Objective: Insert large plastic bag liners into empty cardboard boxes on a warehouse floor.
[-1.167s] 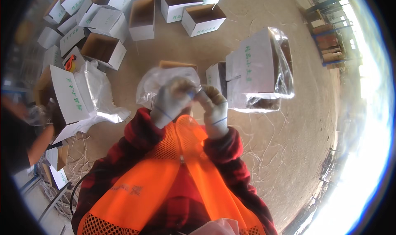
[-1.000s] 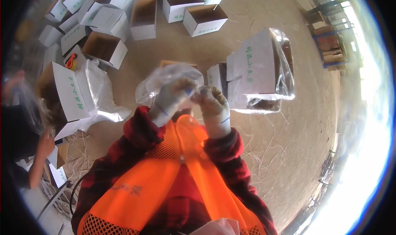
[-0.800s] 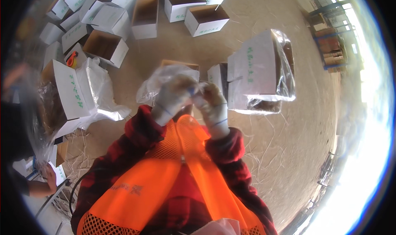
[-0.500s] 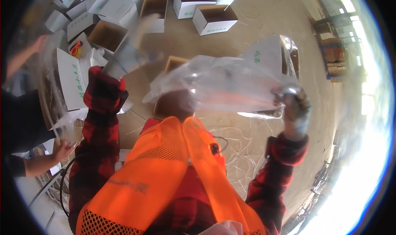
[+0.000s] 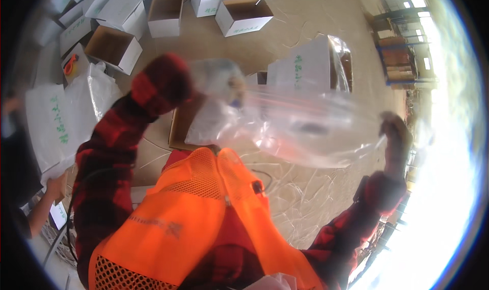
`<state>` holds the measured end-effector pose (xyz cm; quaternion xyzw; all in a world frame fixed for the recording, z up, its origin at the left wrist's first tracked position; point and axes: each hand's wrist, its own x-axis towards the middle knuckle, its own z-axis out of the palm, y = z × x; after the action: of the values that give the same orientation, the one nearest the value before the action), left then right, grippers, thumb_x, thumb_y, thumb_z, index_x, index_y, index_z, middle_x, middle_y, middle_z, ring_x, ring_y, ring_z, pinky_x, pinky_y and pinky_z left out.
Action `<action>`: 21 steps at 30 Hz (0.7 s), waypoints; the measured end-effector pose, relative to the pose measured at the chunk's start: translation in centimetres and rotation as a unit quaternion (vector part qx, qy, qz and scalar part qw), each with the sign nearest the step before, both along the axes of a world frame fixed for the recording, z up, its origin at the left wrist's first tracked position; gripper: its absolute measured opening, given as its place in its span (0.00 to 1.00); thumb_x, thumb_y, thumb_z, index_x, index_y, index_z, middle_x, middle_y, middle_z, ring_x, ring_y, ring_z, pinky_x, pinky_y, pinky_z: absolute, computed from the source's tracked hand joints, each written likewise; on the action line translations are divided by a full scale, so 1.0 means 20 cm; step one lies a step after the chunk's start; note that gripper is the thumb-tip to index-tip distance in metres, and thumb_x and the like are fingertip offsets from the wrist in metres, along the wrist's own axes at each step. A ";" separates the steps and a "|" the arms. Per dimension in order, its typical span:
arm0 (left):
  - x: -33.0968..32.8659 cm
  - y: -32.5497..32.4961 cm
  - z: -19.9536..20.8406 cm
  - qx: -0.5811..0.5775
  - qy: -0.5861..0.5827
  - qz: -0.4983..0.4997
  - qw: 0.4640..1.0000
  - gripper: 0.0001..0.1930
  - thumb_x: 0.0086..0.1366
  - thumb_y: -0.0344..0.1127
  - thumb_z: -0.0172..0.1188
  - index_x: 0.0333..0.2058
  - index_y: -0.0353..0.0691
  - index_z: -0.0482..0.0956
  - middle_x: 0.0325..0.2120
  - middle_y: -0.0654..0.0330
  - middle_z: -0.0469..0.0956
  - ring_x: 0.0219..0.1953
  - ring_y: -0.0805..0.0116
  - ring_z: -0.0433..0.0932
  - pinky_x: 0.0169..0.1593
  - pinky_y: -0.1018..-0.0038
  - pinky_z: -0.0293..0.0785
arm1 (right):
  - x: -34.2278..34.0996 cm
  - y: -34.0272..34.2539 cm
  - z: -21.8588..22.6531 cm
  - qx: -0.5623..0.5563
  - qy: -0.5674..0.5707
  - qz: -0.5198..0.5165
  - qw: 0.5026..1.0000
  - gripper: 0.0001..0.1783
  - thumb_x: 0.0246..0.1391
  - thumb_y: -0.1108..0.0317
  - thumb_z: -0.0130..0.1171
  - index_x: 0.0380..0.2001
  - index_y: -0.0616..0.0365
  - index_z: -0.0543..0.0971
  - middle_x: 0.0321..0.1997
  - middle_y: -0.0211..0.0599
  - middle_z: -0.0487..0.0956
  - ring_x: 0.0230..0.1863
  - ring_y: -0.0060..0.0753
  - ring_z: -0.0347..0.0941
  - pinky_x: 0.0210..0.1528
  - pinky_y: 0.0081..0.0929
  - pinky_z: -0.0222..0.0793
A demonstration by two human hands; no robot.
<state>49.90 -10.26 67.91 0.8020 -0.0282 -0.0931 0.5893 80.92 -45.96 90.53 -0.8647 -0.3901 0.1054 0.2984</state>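
I have the clear plastic bag (image 5: 300,122) stretched wide in the air between both hands, above the floor (image 5: 305,35) and in front of my orange vest (image 5: 193,218). My left hand (image 5: 224,78), gloved and raised high, has its fingers clenched on one end of the bag; my right hand (image 5: 397,137), out to the side, grips the other end, though blur hides how its fingers lie. As I judge it, the step in hand is shaking the bag open. The next move would call for finding its mouth and bringing it down over the open brown box (image 5: 186,124), which lies on the floor directly under the bag.

Beyond the bag stands a white box already lined with plastic (image 5: 316,66), and more open boxes (image 5: 239,15) sit toward the far edge of the floor. Another person's hand (image 5: 53,185) works at the left edge, near a loose plastic sheet (image 5: 94,94). Loose straps litter the floor near my feet.
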 end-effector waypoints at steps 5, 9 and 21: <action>-0.27 0.00 -0.15 0.157 0.115 -0.083 0.977 0.05 0.62 0.35 0.72 0.35 0.45 0.90 0.30 0.64 0.86 0.37 0.70 0.83 0.46 0.68 0.78 | 0.57 0.16 -0.58 0.214 0.111 -0.118 0.963 0.11 0.69 0.75 0.59 0.49 0.65 0.85 0.28 0.29 0.78 0.28 0.21 0.72 0.30 0.21 0.67; -0.58 0.06 -0.26 0.038 0.043 0.027 0.998 0.10 0.64 0.39 0.71 0.43 0.44 0.89 0.40 0.58 0.86 0.41 0.64 0.84 0.44 0.67 0.78 | 0.84 0.47 -0.87 0.310 0.179 -0.197 0.913 0.08 0.69 0.72 0.59 0.45 0.60 0.86 0.30 0.29 0.81 0.27 0.21 0.74 0.28 0.24 0.69; -0.57 -0.02 -0.44 -0.591 0.000 0.277 0.757 0.16 0.82 0.39 0.45 0.54 0.42 0.80 0.50 0.57 0.84 0.47 0.64 0.85 0.48 0.65 0.84 | -1.03 0.73 -0.93 0.228 -0.228 0.169 0.931 0.52 0.44 0.68 0.82 0.72 0.60 0.67 0.69 0.45 0.74 0.70 0.55 0.67 0.70 0.47 0.66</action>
<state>38.46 -10.64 59.03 0.2668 0.1456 0.1097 0.9464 60.37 -31.31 71.84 -0.6956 -0.6016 -0.1372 0.3680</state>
